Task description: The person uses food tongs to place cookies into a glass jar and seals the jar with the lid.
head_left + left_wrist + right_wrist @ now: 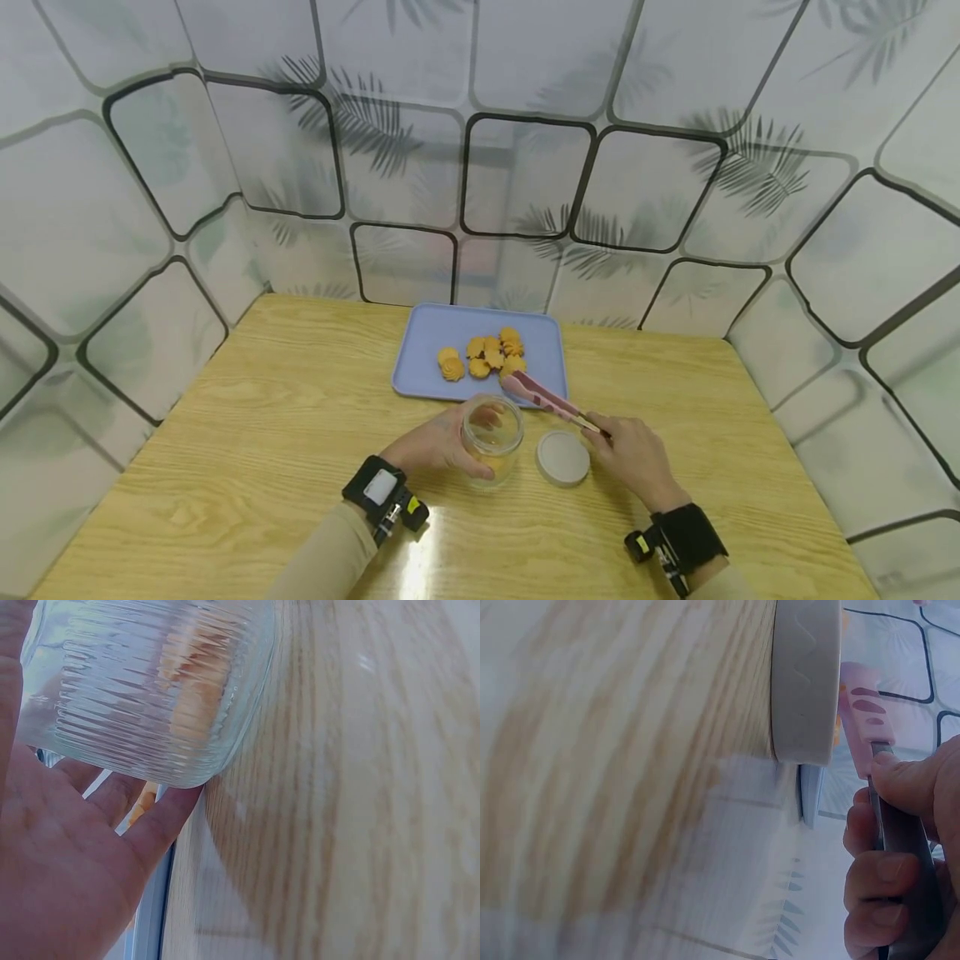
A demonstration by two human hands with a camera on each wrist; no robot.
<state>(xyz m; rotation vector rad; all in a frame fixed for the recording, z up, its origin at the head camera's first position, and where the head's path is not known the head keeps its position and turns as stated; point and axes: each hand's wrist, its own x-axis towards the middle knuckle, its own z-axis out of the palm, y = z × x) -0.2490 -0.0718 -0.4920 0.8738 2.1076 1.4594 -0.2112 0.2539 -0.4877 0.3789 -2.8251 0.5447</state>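
My left hand holds a clear glass jar, thumb on the near side and fingers round the far side. In the left wrist view the ribbed jar stands on the table, with orange-brown cookies showing through its glass. My right hand grips metal tongs with pink tips. These tips reach over the front edge of a blue tray, close to the nearest of several golden cookies. The right wrist view shows fingers curled round the dark tong handle.
A round pale lid lies on the wooden table between the jar and my right hand. Behind the tray rises a patterned curtain, which also runs along both sides.
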